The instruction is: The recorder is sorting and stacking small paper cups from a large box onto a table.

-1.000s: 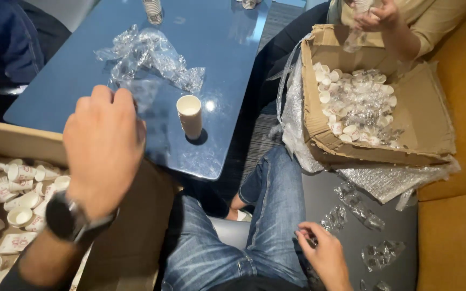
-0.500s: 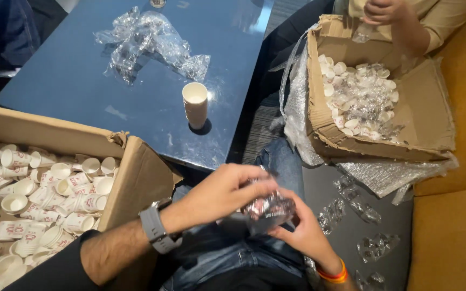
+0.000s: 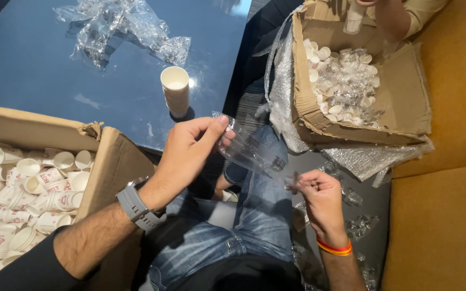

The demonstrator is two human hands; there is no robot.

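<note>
A clear plastic wrapper (image 3: pixel 250 151) is stretched between both my hands above my lap. My left hand (image 3: pixel 192 148), with a grey watch on its wrist, pinches the wrapper's upper end. My right hand (image 3: pixel 319 196), with a red and yellow band on its wrist, pinches the lower end. A stack of white paper cups (image 3: pixel 176 91) stands upright on the blue table (image 3: pixel 39 64), just above my left hand. An open cardboard box (image 3: pixel 111 161) holding several loose white paper cups sits at my left.
Crumpled clear wrappers (image 3: pixel 120 29) lie on the table's far side. A second cardboard box (image 3: pixel 405 91) with small cups and plastic rests on the yellow sofa (image 3: pixel 443 226). Another person's arm (image 3: pixel 400 16) reaches over it. More wrappers (image 3: pixel 360 226) litter the floor.
My left hand came down from the table to my lap, met my right hand, and the two have pulled apart with the clear wrapper stretched between them.
</note>
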